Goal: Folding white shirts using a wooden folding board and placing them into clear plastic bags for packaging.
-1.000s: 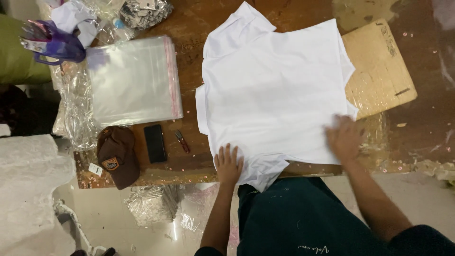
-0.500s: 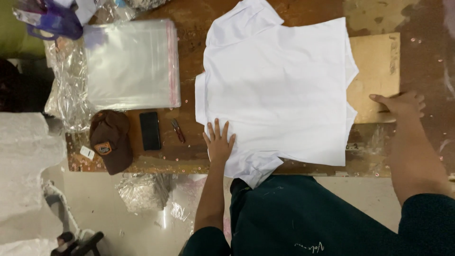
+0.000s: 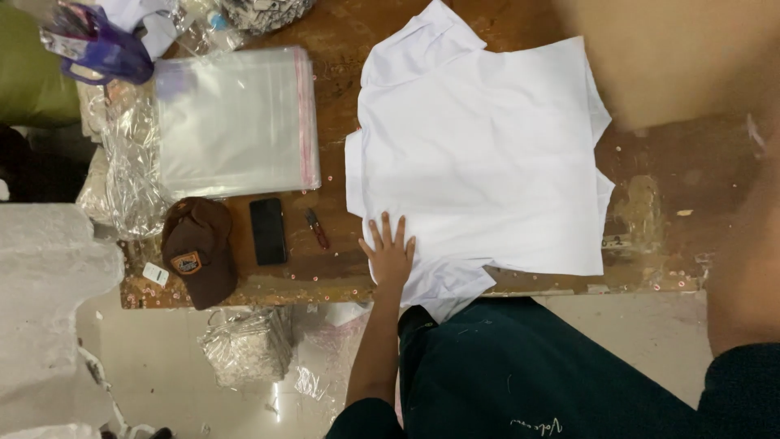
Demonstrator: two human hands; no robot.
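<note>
While a white shirt [image 3: 479, 154] is lying spread flat on a worn wooden table [image 3: 691, 187], the person's left hand [image 3: 390, 252] is pressing down on its near left corner, fingers splayed and palm flat, gripping nothing. Most of the shirt is stretching away from that hand, up and to the right, with its long axis running from the near table edge toward the far side, where a sleeve is pointing off at the top. One near corner of the cloth is drooping over the table edge toward the person's dark green lap [image 3: 552, 374]. On the right, only a blurred forearm [image 3: 743, 268] is showing beside a large tan cardboard sheet [image 3: 674, 57] raised close to the camera; the right hand itself is lying out of view, so whether it is open or closed cannot be told. That leaves the left hand as the nearer one to the shirt, already touching it. Bare wood is lying open right of the shirt. To the left, well apart from the cloth, a small dark tool [image 3: 317, 229], a black phone [image 3: 268, 232] and a brown cap [image 3: 199, 252] are sitting near the front edge, with a stack of clear bags [image 3: 236, 122] beyond them.
</note>
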